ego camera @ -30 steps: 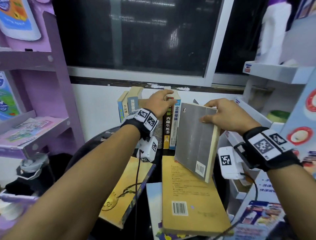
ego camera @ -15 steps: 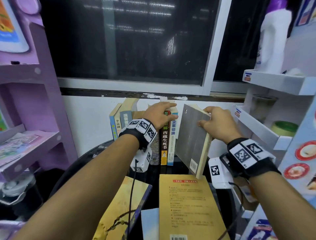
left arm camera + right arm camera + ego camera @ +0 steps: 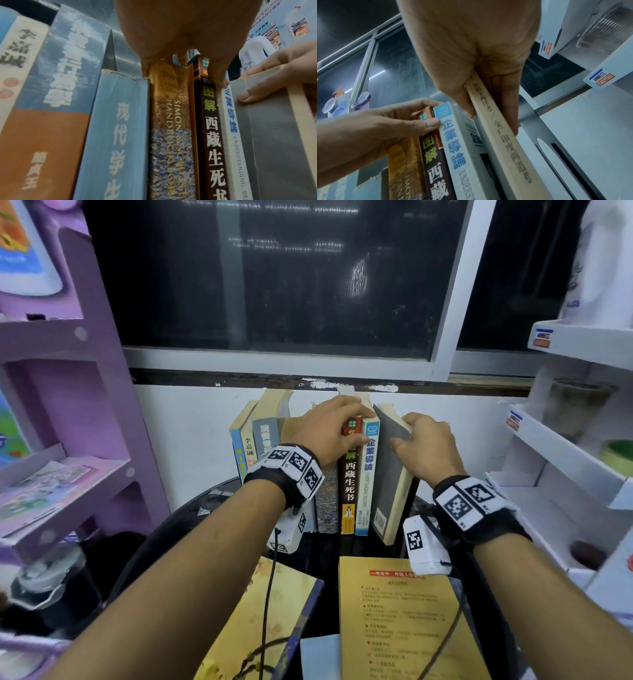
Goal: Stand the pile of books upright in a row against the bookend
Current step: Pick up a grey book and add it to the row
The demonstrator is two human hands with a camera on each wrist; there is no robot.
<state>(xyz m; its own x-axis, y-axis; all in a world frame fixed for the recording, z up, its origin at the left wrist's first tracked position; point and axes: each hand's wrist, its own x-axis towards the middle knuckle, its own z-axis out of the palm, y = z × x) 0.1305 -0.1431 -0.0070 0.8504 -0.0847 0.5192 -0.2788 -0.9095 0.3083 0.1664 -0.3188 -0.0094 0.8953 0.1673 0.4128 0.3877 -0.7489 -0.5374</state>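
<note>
**Grey book joins the row**

While the left hand (image 3: 329,433) clutched the tops of the standing books (image 3: 349,474), the right hand (image 3: 424,446) pinched the grey book (image 3: 388,474), nearly upright at the row's right end beside the bookend (image 3: 539,129). Two yellow books (image 3: 404,621) lay flat near the table's front edge.

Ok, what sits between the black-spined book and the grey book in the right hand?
Only the white book with blue characters: black-spined book on its left, grey book on its right. Clearest in the left wrist view.
</note>
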